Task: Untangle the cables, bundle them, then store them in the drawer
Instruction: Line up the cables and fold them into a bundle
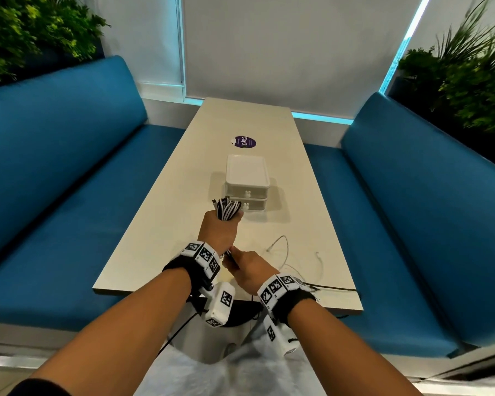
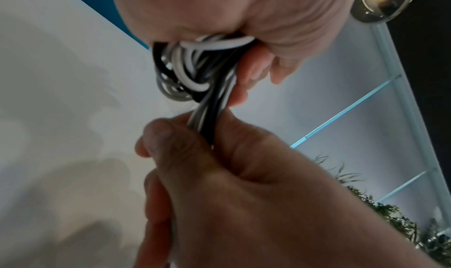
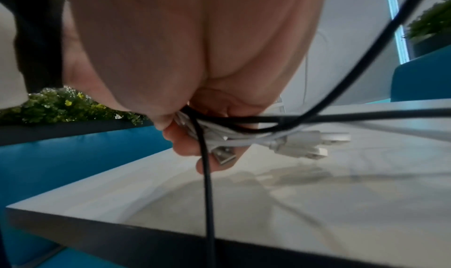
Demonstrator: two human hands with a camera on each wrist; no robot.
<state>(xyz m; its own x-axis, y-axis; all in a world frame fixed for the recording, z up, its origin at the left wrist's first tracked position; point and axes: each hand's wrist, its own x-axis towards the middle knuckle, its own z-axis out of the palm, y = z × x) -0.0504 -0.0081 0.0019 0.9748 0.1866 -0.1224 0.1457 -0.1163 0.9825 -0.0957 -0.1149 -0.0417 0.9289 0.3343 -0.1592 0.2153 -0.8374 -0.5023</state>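
Above near end of beige table (image 1: pixel 160 232), left hand (image 1: pixel 219 231) fisted around black-and-white cable bundle (image 1: pixel 227 209), loops sticking out top. Right hand (image 1: pixel 247 268) just behind, fingers pinching bundle's lower strands. Closed white drawer unit (image 1: pixel 247 184) just beyond. Loose white cable (image 1: pixel 283 252) lying on tabletop to right.

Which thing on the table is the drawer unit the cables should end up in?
On the long cream table between the blue benches, look along its middle, just beyond the left hand gripping the cable bundle. The drawer unit is a small white box of two stacked drawers, both closed, each with a tiny white knob; nothing else there is boxy.
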